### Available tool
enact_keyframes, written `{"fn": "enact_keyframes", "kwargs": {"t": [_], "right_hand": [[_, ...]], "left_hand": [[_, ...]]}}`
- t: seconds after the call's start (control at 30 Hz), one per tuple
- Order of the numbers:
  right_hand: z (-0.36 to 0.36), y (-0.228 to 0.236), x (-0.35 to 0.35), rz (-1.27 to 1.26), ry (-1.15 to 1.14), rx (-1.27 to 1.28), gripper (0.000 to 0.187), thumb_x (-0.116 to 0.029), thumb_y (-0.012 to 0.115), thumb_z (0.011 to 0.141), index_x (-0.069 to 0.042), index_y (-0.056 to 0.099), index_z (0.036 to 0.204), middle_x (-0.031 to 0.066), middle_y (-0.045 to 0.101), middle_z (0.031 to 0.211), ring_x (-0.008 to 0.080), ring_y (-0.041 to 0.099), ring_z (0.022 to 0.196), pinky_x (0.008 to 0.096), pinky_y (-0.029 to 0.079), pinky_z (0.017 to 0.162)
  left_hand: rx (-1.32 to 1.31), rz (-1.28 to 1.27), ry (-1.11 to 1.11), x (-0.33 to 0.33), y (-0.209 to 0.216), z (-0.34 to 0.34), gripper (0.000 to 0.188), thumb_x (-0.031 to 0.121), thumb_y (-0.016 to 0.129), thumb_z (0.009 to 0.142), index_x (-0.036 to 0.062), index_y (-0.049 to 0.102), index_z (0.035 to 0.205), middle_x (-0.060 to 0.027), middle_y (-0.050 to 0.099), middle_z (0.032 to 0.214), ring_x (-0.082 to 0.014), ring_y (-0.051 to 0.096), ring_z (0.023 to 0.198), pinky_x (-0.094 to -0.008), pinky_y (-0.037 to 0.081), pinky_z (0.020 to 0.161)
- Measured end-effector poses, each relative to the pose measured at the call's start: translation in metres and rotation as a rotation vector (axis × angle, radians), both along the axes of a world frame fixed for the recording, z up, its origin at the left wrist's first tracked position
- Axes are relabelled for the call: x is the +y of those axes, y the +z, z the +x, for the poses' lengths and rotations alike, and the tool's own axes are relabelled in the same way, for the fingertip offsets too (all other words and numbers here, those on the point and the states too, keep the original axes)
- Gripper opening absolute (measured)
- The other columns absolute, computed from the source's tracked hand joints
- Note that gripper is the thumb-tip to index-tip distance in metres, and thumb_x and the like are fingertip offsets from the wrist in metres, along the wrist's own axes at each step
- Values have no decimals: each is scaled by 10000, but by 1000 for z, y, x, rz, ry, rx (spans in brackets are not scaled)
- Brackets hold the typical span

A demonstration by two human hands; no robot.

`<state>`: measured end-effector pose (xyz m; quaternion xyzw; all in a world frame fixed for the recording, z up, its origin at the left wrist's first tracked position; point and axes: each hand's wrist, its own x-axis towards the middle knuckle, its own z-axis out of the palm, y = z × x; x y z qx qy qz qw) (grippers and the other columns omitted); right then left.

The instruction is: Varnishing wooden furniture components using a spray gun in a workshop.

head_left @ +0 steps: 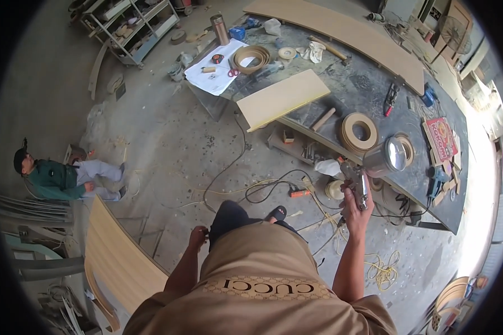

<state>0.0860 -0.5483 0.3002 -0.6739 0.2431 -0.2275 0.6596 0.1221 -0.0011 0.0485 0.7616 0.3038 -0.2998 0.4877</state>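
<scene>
We see the table (355, 81) ahead of our right hand (353, 210), a pale board (285, 99) lying on it farther off, to that hand's left. That hand is closed round the spray gun (357, 183) — its metal cup (381, 159) just ahead of the grip — and a brown roll (349, 134) lies on the table beyond. Our left hand (197, 237) hangs low beside our thigh (229, 216), well apart from the gun — whether it holds anything, we cannot tell.

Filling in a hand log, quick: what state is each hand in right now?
Left hand: open or closed cannot be told; no held thing shows clearly.
Right hand: closed, holding the spray gun.
</scene>
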Motion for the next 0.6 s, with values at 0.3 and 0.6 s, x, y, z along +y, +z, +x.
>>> {"fn": "enact_keyframes", "kwargs": {"t": [0.3,0.6], "right_hand": [[-51,-36,2,11,-232,25,611,-79,686,958,-73,454,1523,52,712,1055,75,619,803,215,512,613],[-49,-58,19,39,-460,65,594,-74,663,978,-67,440,1528,54,709,1069,73,612,803,224,494,600]], "left_hand": [[-255,-7,-294,-84,59,184,250,208,670,951,55,629,1145,-64,679,958,-138,632,751,-307,518,623],[-546,170,-772,-199,64,365,335,271,672,950,103,601,1231,-52,693,1053,-162,664,863,-311,530,727]]}}
